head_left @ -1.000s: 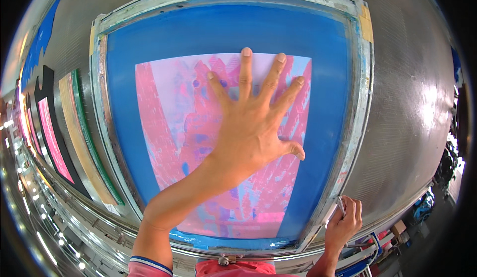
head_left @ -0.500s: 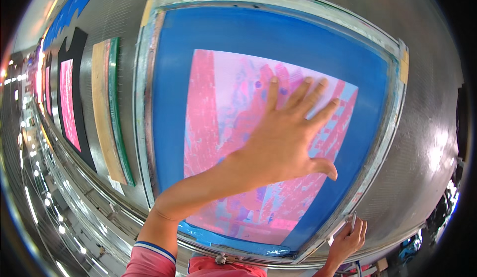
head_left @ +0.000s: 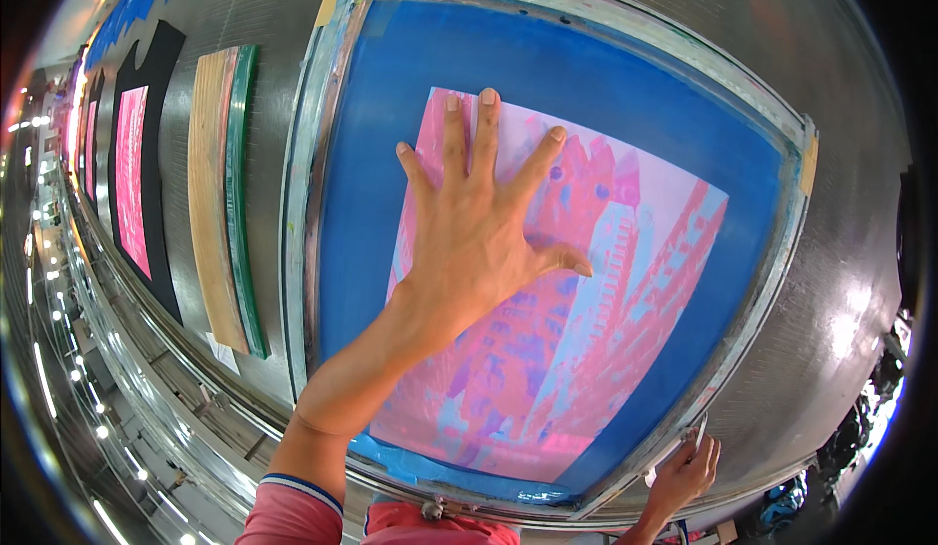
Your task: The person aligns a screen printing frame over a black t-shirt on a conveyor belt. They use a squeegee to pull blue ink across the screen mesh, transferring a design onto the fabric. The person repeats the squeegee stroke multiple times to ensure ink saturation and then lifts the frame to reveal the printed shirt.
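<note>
Moved toward the upper left of the print since the earlier frames, the left hand (head_left: 464,237) is palm down with its fingers spread wide apart, holding nothing. From above, I cannot tell how firmly it presses. It covers part of the left half of the print (head_left: 625,281), a pink, blue and purple picture in the center of the frame, set within a blue panel (head_left: 357,252). Whether the print lies on or beneath that panel is unclear.

A worn, pale border (head_left: 311,184) surrounds the panel; its top is partly cut off. Shiny blue paint (head_left: 420,465) lies along the panel's bottom edge, partly behind the left forearm.

At lower right, the right hand (head_left: 689,472) has its fingers curled together around a slim metallic piece (head_left: 701,430), mostly hidden by the grip.

At left are a wooden strip (head_left: 210,203), a green strip (head_left: 244,203) beside it, and black cloth (head_left: 161,184) bearing a pink panel. Lens bending blurs the far-left details.
</note>
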A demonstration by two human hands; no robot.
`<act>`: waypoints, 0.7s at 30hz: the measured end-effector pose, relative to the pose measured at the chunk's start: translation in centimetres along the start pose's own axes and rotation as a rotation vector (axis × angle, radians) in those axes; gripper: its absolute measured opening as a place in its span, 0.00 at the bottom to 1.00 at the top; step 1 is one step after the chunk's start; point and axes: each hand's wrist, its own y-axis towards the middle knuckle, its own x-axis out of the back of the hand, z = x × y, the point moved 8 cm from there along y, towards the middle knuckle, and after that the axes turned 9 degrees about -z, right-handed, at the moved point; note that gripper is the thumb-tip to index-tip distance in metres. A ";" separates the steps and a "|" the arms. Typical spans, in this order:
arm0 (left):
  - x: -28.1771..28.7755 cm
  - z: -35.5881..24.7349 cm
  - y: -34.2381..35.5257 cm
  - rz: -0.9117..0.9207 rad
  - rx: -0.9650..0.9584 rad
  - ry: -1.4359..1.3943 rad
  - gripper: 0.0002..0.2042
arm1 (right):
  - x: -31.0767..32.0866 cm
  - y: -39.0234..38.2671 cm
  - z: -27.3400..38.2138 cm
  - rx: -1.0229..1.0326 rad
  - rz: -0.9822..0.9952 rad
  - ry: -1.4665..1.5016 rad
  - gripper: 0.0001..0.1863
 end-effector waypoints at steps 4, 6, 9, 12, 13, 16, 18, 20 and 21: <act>0.0 0.3 0.5 -0.081 -0.022 0.000 0.50 | -0.9 0.0 -1.3 0.063 -0.015 -0.126 0.11; -0.2 -0.6 0.5 -0.158 -0.114 0.022 0.47 | -0.8 -0.5 -0.9 0.151 -0.249 -0.204 0.12; 0.6 0.4 -0.7 -0.236 -0.172 0.029 0.49 | -0.8 -0.7 -1.6 0.076 -0.051 -0.214 0.17; 2.0 2.0 -1.8 -0.109 -0.069 -0.133 0.44 | -0.7 0.0 -1.4 0.124 -0.094 -0.135 0.17; 2.2 3.2 -2.2 -0.053 -0.004 -0.316 0.42 | -0.9 0.5 -1.4 0.141 -0.126 -0.112 0.17; 1.6 5.6 -5.4 0.108 0.046 -0.613 0.36 | -1.5 -0.1 -2.7 0.149 -0.123 -0.224 0.17; 3.6 6.0 -11.2 0.095 -0.019 -0.384 0.33 | -1.9 0.8 -3.3 0.202 -0.147 -0.224 0.17; 7.4 4.7 -17.7 -0.077 -0.040 -0.280 0.23 | -2.5 1.3 -3.4 0.195 -0.125 -0.196 0.17; 6.6 5.6 -21.2 -0.004 -0.021 -0.319 0.27 | -2.7 1.5 -3.6 0.220 -0.126 -0.171 0.16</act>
